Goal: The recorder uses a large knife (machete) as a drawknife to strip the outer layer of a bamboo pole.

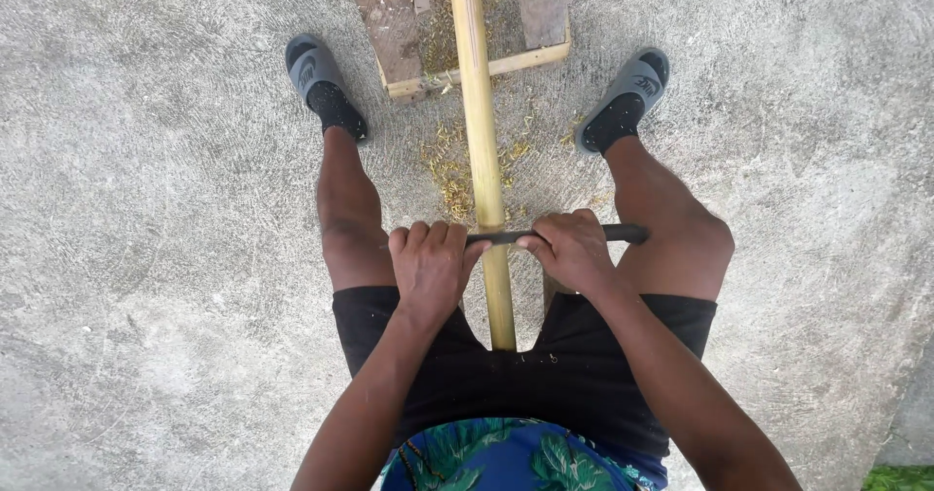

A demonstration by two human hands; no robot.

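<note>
Two hands grip one dark bar-like tool (545,235), and that tool lies crosswise over a long bamboo pole (484,160), so the two long axes meet at close to a right angle. The pole runs straight away from the person, from between the thighs at the near end, out between the two feet, up to a wooden pallet (389,24) at the top of the view, where it rests on the boards. The tool spans left to right across the pole's upper face, touching it just beyond the knees. The left hand (431,262) is closed around the tool's left end, fingers curled over the top, sitting just left of the pole. The right hand (569,250) is clamped on the tool just right of the pole, with a stub of the dark handle sticking out past it toward the right knee. Both hands sit about equally near the pole, one on each side, level with each other. Pale shavings (452,165) lie scattered on the concrete floor (146,257) beside the pole, between the hands and the pallet. Grey slide sandals (313,68) over dark socks stand well apart on either side of the pole.
</note>
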